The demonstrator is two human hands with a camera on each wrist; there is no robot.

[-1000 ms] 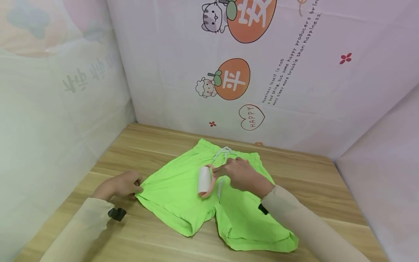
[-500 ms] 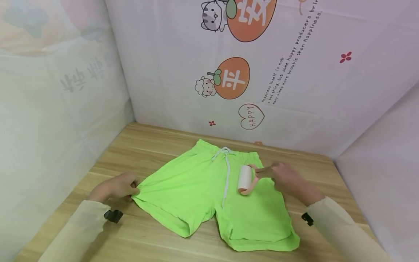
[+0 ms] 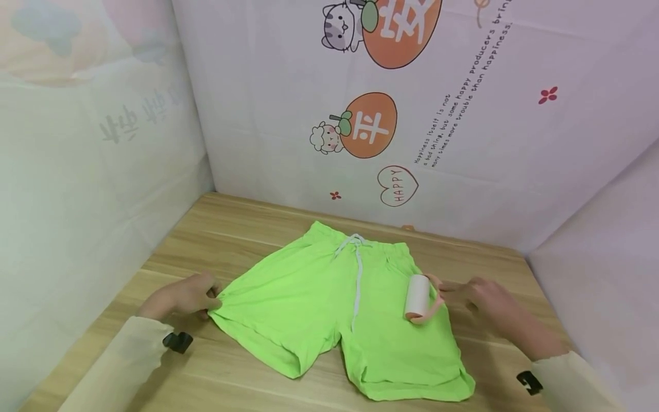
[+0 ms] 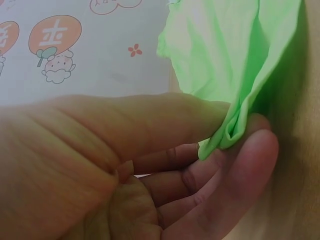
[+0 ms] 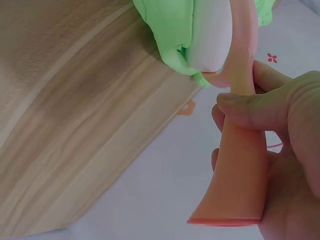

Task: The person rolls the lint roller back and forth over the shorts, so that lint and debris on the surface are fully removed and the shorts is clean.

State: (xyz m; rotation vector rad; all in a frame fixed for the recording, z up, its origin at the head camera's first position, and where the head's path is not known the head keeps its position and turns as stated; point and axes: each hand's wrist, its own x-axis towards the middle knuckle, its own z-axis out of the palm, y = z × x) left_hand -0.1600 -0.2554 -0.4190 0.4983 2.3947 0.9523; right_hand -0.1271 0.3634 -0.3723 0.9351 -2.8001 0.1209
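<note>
Bright green shorts [image 3: 304, 292] with a white drawstring [image 3: 358, 280] lie spread on the wooden table, waistband toward the back wall. My left hand [image 3: 186, 294] pinches the outer corner of the left leg; in the left wrist view the folded green hem sits between thumb and fingers. With my right hand [image 3: 486, 297] I grip the orange-pink handle [image 5: 242, 160] of a lint roller [image 3: 418, 294]. Its white cylinder rests on the right leg of the shorts, close to the outer side edge. The handle is mostly hidden in the head view but plain in the right wrist view.
The wooden table [image 3: 247, 229] ends against a white printed cloth wall [image 3: 283, 149] at the back. More white cloth stands along the left [image 3: 103, 189] and right sides. A dark strap piece [image 3: 177, 341] sits at each cuff.
My right hand has carried the lint roller rightward, from the middle of the shorts across the drawstring to the right leg's outer side. The left hand keeps its pinch nearly in place.
</note>
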